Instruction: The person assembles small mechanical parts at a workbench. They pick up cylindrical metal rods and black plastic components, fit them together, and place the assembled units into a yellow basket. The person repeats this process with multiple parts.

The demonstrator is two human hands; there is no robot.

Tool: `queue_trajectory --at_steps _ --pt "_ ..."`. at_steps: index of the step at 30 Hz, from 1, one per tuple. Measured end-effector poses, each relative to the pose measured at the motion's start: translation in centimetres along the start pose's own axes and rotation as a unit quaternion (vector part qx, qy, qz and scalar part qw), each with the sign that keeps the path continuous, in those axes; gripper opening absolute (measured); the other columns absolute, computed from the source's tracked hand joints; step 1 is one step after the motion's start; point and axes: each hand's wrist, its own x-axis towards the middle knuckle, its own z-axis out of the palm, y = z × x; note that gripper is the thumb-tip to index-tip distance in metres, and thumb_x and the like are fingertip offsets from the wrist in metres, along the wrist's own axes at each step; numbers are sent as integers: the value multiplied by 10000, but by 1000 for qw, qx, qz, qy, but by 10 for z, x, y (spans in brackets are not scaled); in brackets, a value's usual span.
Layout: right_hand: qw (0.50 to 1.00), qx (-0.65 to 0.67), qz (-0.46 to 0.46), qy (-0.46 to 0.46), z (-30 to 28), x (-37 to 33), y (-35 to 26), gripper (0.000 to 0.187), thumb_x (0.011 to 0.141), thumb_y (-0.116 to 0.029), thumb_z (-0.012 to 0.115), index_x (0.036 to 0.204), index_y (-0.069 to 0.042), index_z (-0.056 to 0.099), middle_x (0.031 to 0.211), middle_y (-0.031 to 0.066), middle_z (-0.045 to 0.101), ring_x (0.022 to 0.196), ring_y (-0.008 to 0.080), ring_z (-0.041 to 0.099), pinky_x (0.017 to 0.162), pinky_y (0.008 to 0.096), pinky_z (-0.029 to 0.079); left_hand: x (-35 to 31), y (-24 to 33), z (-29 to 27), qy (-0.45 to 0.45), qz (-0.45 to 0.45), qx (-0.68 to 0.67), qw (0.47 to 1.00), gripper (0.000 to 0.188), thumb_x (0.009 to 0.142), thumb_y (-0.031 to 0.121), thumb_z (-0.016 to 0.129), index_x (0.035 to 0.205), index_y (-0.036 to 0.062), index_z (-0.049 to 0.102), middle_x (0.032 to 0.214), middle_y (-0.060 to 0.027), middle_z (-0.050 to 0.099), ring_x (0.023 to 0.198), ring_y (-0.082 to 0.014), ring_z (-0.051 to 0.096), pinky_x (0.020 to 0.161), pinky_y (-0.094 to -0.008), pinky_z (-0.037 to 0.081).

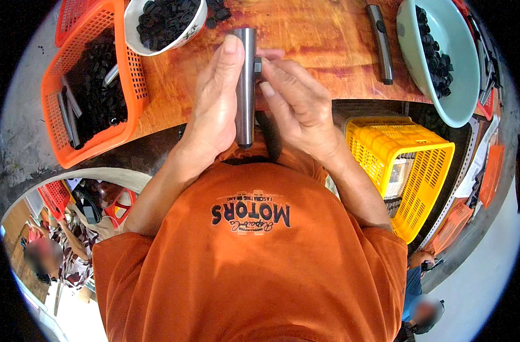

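A silver metal tube (245, 85) stands nearly upright in the picture, its dark-tipped lower end toward my shirt. My left hand (217, 94) is closed on it, thumb laid along its upper left side. From the other side my right hand (300, 97) pinches a small grey square piece (258, 64) against the tube's right side. Whether that piece is fixed to the tube, I cannot tell. A similar tube (381, 48) with a dark spot on its side lies on the wooden table (322, 34) to the right.
Black small parts and several tubes fill an orange basket (135, 71) at left. A white bowl (200, 25) and a pale green bowl (462, 68) also hold black parts. A yellow crate (408, 134) sits below the table's right edge. Other people appear at lower left and lower right.
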Motion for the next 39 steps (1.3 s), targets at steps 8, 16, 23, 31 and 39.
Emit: queue_trajectory --at_steps 8,16,23,31,39 --pt "997 9 22 74 3 10 -14 202 790 53 645 988 86 621 901 197 616 774 298 642 686 338 530 -1 2 11 2 52 -5 999 540 991 481 376 1109 -19 545 1083 -150 620 960 -165 598 872 -294 482" --pt "997 -45 -29 63 9 1 -13 285 812 78 616 1094 89 585 963 221 616 836 325 635 742 348 526 -7 2 21 32 59 -19 998 540 995 480 361 1110 -17 536 1104 -162 614 975 -178 589 877 -302 480" --pt "996 -37 -52 55 8 -3 -5 314 803 -23 641 1090 97 592 987 234 598 818 347 629 723 364 534 -9 6 17 32 21 0 999 515 986 487 388 1095 3 527 1111 -153 612 938 -154 587 838 -295 494" --pt "996 38 -35 69 15 -10 -8 435 811 -70 682 1194 93 555 1036 234 595 862 334 630 755 361 532 -10 9 24 59 4 -76 995 480 996 458 385 1088 7 523 1121 -147 605 945 -143 580 841 -299 493" --pt "999 13 -13 50 13 -10 -9 515 762 -134 748 1185 93 560 1043 234 603 903 349 631 778 367 531 -11 7 19 49 46 33 997 481 998 449 390 1108 2 532 1109 -118 603 937 -132 566 842 -285 479"
